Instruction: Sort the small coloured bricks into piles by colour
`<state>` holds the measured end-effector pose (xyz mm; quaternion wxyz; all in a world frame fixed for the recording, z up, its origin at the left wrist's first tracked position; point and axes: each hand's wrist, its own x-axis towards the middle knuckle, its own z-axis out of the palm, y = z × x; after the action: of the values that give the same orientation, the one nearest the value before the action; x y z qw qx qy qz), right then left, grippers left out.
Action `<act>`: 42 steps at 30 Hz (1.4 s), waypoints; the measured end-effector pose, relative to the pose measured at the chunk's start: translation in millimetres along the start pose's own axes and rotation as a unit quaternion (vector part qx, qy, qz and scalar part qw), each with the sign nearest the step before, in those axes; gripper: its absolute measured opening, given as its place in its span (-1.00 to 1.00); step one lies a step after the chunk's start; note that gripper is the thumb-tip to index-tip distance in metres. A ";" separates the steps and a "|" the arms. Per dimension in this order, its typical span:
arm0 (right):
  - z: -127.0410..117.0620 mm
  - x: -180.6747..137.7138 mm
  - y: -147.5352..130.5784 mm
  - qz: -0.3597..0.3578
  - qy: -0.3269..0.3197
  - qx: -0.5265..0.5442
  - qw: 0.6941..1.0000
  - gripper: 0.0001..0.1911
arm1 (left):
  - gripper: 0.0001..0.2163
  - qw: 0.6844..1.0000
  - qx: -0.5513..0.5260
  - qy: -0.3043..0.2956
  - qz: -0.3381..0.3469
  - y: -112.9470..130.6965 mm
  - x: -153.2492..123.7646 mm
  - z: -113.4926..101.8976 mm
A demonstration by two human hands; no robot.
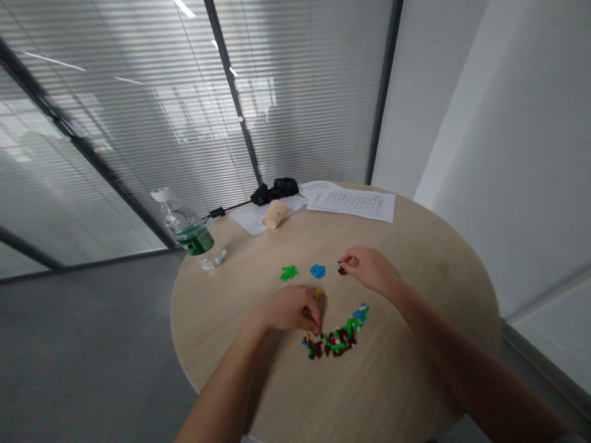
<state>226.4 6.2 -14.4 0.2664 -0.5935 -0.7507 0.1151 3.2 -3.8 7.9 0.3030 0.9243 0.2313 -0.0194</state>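
Observation:
On a round wooden table (415, 246) lies a curved heap of small mixed-colour pieces (338, 335), brown, green, blue and red. My left hand (289, 309) rests at the heap's left end, fingers pinched together over the pieces. My right hand (369, 267) is farther back, its fingertips pinched on a small dark brown piece (341, 269) at the table surface. To the left of that lie a small blue pile (317, 271) and a small green pile (289, 272). A tiny yellow piece (319, 293) sits by my left hand.
A plastic water bottle (188, 229) with a green label stands at the table's left edge. At the back lie a tipped paper cup (276, 213), printed sheets (353, 201), and a black object with a cable (274, 188). Glass walls with blinds stand behind.

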 end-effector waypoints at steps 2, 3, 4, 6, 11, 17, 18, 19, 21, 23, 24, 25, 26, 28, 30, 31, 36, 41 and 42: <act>0.1 -0.2 -0.5 -0.005 0.003 0.008 1.000 -0.91 | -0.96 1.000 -0.004 0.010 -0.001 -1.7 -0.6 -0.2; 0.3 -0.2 -0.5 -0.006 0.006 0.012 1.000 -0.91 | -0.96 1.000 -0.010 0.013 -0.002 -2.9 -1.5 -0.5; 0.6 -0.1 -0.4 -0.007 0.008 0.014 1.000 -0.91 | -0.94 1.000 -0.016 0.014 -0.002 -4.2 -2.5 -0.9; 1.2 -0.1 -0.3 -0.008 0.010 0.016 1.000 -0.91 | -0.90 1.000 -0.023 0.015 -0.001 -6.7 -4.7 -1.4; 0.0 -1.0 -2.7 -0.016 0.008 0.023 1.000 -0.91 | -0.93 1.000 -0.013 0.011 0.007 -6.9 -3.5 1.6; 0.7 -1.8 -6.7 -0.043 0.001 0.095 0.995 -0.91 | -0.97 0.999 0.023 0.038 0.010 -1.6 0.9 0.6; 2.3 -2.4 -8.0 -0.046 -0.012 0.128 0.991 -0.90 | -0.97 0.998 0.025 0.060 0.008 -2.3 0.3 -1.1; 4.5 -3.2 -9.8 -0.049 -0.031 0.166 0.984 -0.88 | -0.97 0.996 0.029 0.088 0.004 -3.6 -0.5 -2.9; 10.1 -5.8 -15.1 -0.060 -0.077 0.246 0.964 -0.86 | -0.95 0.986 0.040 0.161 -0.010 -6.7 -2.5 -6.3; 16.4 -9.5 -21.7 -0.072 -0.120 0.310 0.940 -0.84 | -0.94 0.971 0.052 0.231 -0.021 -9.0 -3.6 -8.2; 19.5 -11.3 -24.9 -0.073 -0.133 0.330 0.932 -0.83 | -0.93 0.964 0.058 0.259 -0.024 -9.5 -3.4 -8.3; 22.3 -13.0 -27.7 -0.070 -0.140 0.343 0.926 -0.82 | -0.92 0.958 0.064 0.278 -0.028 -9.5 -2.7 -7.9; 24.8 -14.3 -29.8 -0.068 -0.145 0.349 0.923 -0.82 | -0.91 0.954 0.069 0.289 -0.031 -9.0 -1.5 -7.0; 28.5 -15.4 -31.5 -0.064 -0.149 0.352 0.922 -0.81 | -0.90 0.951 0.081 0.298 -0.035 -7.4 1.8 -4.3; 29.9 -14.5 -29.7 -0.066 -0.150 0.350 0.923 -0.80 | -0.88 0.948 0.089 0.302 -0.035 -6.2 4.7 -1.9; 29.5 -13.4 -27.7 -0.068 -0.144 0.343 0.926 -0.81 | -0.87 0.947 0.092 0.305 -0.035 -6.2 5.4 -1.4; 16.0 -4.7 -11.3 -0.076 -0.065 0.211 0.972 -0.85 | -0.88 0.939 0.106 0.317 -0.077 -14.8 -2.1 -8.0; 0.9 4.0 7.7 -0.015 0.002 0.128 0.992 -0.84 | -0.85 0.937 0.110 0.286 -0.166 -26.9 -16.8 -18.6; -0.7 5.0 10.4 -0.009 0.005 0.112 0.994 -0.86 | -0.84 0.940 0.112 0.270 -0.178 -28.3 -18.5 -19.6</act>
<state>234.6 13.7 -17.5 0.3357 -0.5541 -0.7368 0.1934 -27.8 19.8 11.6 0.1153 0.8664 0.4617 0.1512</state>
